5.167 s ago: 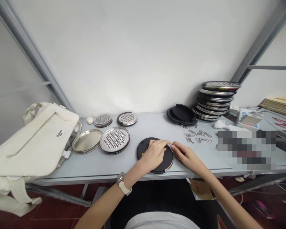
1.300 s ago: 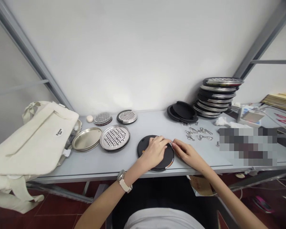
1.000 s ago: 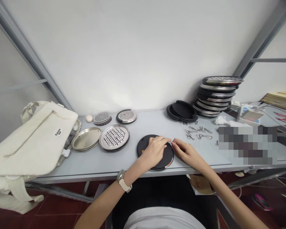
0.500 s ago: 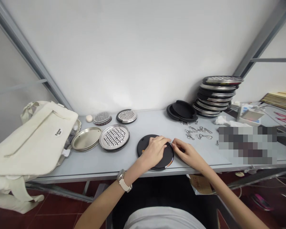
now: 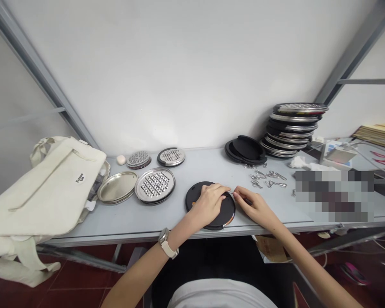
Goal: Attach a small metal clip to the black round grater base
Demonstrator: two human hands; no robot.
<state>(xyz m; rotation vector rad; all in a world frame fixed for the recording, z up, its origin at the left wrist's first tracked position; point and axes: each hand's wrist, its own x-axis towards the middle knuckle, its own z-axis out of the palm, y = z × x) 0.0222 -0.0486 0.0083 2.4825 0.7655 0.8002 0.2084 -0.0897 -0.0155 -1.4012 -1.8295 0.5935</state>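
A round black grater base (image 5: pixel 225 211) with a shiny strip on its lower right rim lies on the table in front of me. My left hand (image 5: pixel 211 200) presses down over its top, with bent fingers reaching to the upper right rim. Beside that rim, my right hand (image 5: pixel 252 206) is closed in a pinch on a small thin metal clip (image 5: pixel 231 192), which touches or nearly touches the base's edge. Several loose metal clips (image 5: pixel 268 177) lie beyond my right hand. The left fingertips partly hide where clip and rim meet.
Metal grater discs (image 5: pixel 155 185), plain metal discs (image 5: pixel 117 187) and a rimmed grater (image 5: pixel 171 156) lie to the left, near a cream bag (image 5: pixel 48 188). Black bases (image 5: pixel 245 149) and a tall stack of graters (image 5: pixel 291 128) stand at the back right. A blurred patch covers the right side.
The view has shifted very slightly. My right hand has edged a little to the right, and more of the thin metal clip shows between the hands. My left hand stays on the base.
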